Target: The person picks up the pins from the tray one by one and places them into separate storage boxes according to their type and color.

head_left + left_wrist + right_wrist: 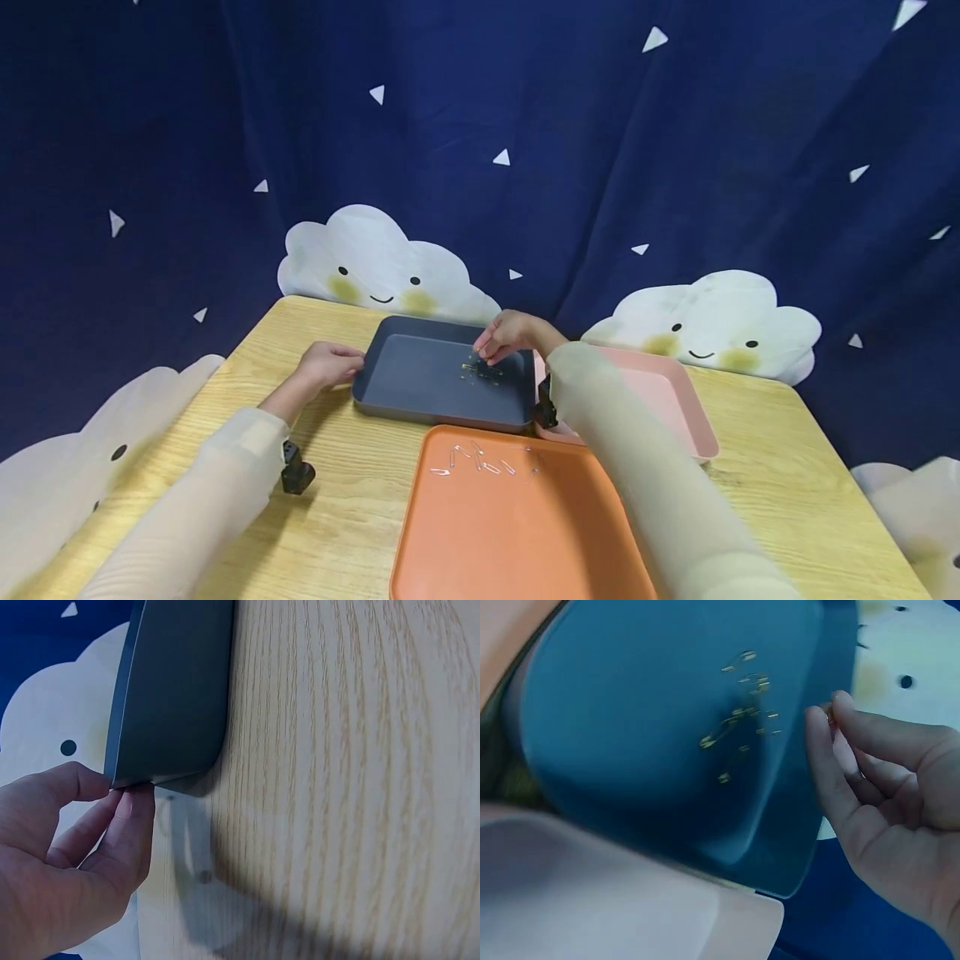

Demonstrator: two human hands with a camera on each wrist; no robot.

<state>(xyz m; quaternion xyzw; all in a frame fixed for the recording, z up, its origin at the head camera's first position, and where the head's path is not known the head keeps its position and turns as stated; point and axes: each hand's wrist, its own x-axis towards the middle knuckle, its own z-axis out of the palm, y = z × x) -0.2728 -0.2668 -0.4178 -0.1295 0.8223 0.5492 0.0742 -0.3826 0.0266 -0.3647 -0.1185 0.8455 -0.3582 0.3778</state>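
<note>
On the worktop, gold pins seem to be moved: gray tray gripped by left hand, one pin pinched by right hand; gentle fingers needed next.

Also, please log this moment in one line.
left hand: holds dark tray; right hand: pinches small item above gold pins; orange tray: silver pins

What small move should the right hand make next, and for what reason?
Probably release the small gold piece pinched in the right hand into the gray tray: the hand hovers over it, and gold pins lie there.
</note>
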